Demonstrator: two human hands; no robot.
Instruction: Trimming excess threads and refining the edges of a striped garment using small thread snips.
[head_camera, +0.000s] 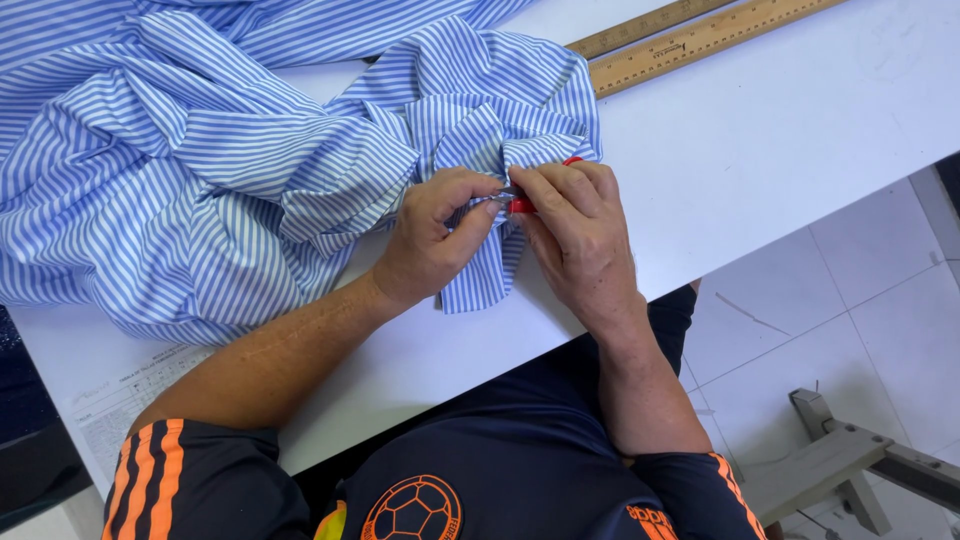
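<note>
The left hand (432, 240) pinches the striped cloth (200, 170) tight so the right hand (575, 225), fingers closed around a small red tool (522, 203), can work beside it.

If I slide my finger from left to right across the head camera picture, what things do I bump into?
Printed paper sheet → blue-and-white striped fabric → left hand → small red-handled tool → right hand → wooden rulers → grey metal stand on the tiled floor.

A sewing workshop: white tabletop (780, 130) with striped cloth (200, 170), wooden rulers (690, 40) at its far edge, tiled floor (860, 330).
</note>
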